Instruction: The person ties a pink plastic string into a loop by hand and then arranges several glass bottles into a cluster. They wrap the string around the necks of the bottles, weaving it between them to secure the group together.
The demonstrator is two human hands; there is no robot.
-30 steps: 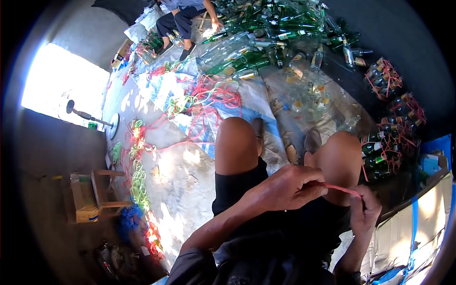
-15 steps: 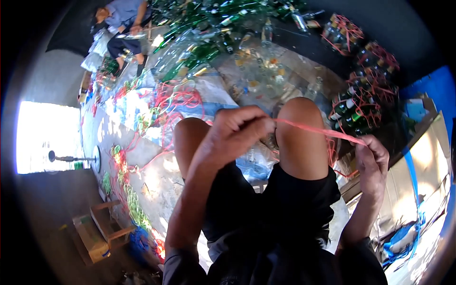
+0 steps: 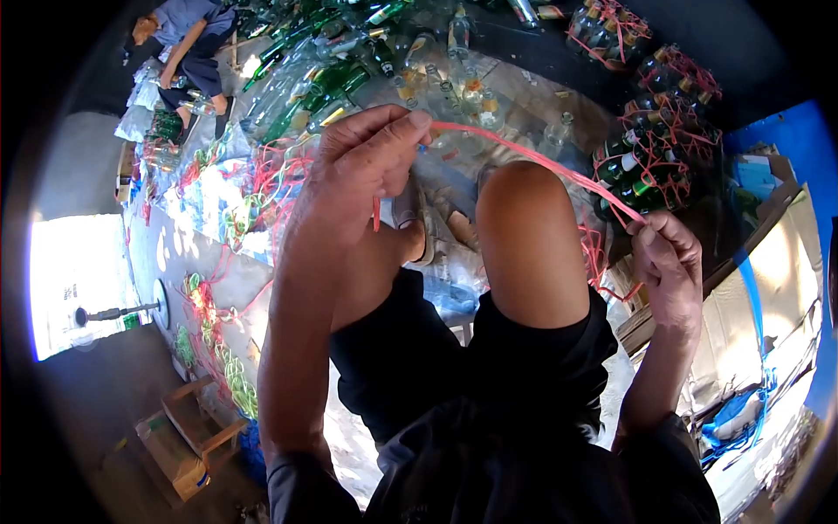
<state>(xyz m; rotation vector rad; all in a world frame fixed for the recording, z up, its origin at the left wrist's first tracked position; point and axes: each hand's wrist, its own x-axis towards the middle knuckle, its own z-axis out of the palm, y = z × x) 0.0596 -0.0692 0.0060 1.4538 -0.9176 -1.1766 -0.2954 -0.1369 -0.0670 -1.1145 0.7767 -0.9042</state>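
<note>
A pink-red plastic string [image 3: 532, 155] runs between my two hands above my knees. My left hand [image 3: 371, 162] pinches one end between thumb and fingers, and a short tail of it hangs below the palm. Lower and to the right, my right hand [image 3: 668, 262] is closed on the other end, with a loose strand dropping beneath it. The stretch between them bows slightly upward. Beyond my knees lie loose glass bottles [image 3: 484, 105].
Green bottles [image 3: 323, 96] are heaped at the top. String-tied bottle bundles [image 3: 646, 170] stand at right beside cardboard [image 3: 751, 297]. Tangled strings [image 3: 205, 306] lie at left. Another person [image 3: 188, 44] sits at the upper left. A wooden stool [image 3: 205, 424] is at lower left.
My left hand has moved up and to the left, and my right hand slightly left. The string between them spans farther. My left knee has shifted, and a foot now shows. The view has turned slightly.
</note>
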